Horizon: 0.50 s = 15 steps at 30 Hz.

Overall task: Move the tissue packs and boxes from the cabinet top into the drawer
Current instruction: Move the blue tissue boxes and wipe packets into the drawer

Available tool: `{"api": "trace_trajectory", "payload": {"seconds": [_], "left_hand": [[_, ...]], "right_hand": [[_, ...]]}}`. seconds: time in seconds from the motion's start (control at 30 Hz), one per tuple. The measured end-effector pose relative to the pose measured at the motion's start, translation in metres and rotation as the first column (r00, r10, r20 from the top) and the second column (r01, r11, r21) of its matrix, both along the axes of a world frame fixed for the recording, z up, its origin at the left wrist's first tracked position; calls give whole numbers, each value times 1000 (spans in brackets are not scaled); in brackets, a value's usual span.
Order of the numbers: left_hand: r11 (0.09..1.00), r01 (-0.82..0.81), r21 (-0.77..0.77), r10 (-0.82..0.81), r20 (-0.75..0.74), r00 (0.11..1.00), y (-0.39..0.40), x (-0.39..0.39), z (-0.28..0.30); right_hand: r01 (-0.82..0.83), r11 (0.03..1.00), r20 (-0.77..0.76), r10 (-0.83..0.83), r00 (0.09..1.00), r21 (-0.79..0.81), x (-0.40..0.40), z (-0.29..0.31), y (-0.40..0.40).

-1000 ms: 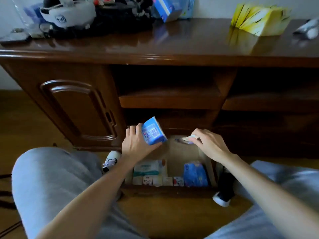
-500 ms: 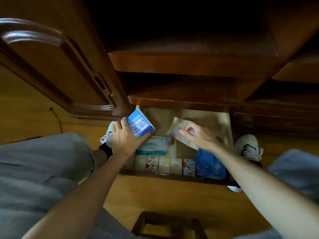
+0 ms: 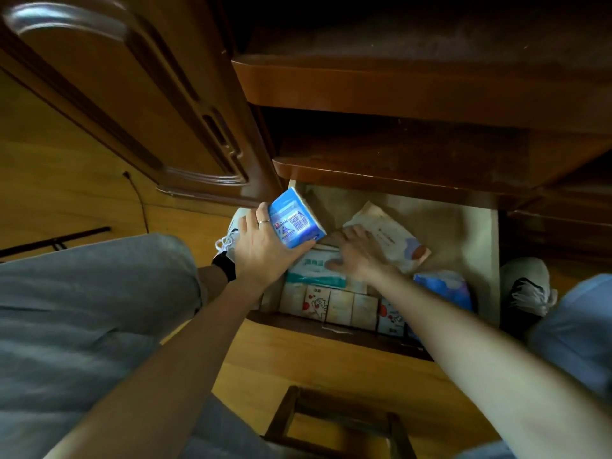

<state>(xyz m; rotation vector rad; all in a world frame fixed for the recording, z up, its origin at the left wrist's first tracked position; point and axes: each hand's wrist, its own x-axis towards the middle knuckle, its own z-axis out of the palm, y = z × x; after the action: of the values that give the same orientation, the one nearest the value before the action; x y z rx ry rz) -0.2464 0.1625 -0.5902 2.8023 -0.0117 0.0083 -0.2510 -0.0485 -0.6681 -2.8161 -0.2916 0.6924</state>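
The open drawer (image 3: 490,260) sits low in the wooden cabinet. My left hand (image 3: 261,250) grips a blue tissue pack (image 3: 293,221) tilted over the drawer's left edge. My right hand (image 3: 356,253) lies with fingers spread on the left end of a beige flat pack (image 3: 395,238), which rests in the drawer. Under both hands is a white and green pack (image 3: 313,271). A row of several small packs (image 3: 334,306) stands along the drawer's front, with a blue soft pack (image 3: 443,289) at the right. The cabinet top is out of view.
A carved cabinet door (image 3: 132,94) stands to the left and dark shelves (image 3: 414,94) overhang the drawer. My shoes (image 3: 526,286) flank the drawer on the wooden floor. A wooden stool frame (image 3: 337,425) is below me and a cable (image 3: 135,193) runs at left.
The view has tipped down, so the cabinet top left the frame. My right hand lowered the beige pack into the drawer and now lies flat on it. My left hand stays near the drawer's left edge with the blue pack.
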Motion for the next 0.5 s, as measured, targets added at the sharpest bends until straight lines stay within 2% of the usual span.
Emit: {"api": "trace_trajectory", "payload": {"seconds": [0.1, 0.33, 0.43, 0.5], "left_hand": [[1000, -1, -3, 1, 9, 1000, 0, 1, -1], [1000, 15, 24, -16, 30, 999, -4, 1, -2], [1000, 13, -11, -13, 22, 1000, -1, 1, -2], [999, 8, -36, -7, 18, 1000, 1, 3, -2]], "right_hand": [[-45, 995, -45, 41, 998, -93, 4, -11, 14], [-36, 993, -176, 16, 984, -112, 26, -6, 12], [71, 996, -239, -80, 968, -48, 26, -1, 16], [177, 980, -324, -139, 936, 91, 29, 5, 9]]}}
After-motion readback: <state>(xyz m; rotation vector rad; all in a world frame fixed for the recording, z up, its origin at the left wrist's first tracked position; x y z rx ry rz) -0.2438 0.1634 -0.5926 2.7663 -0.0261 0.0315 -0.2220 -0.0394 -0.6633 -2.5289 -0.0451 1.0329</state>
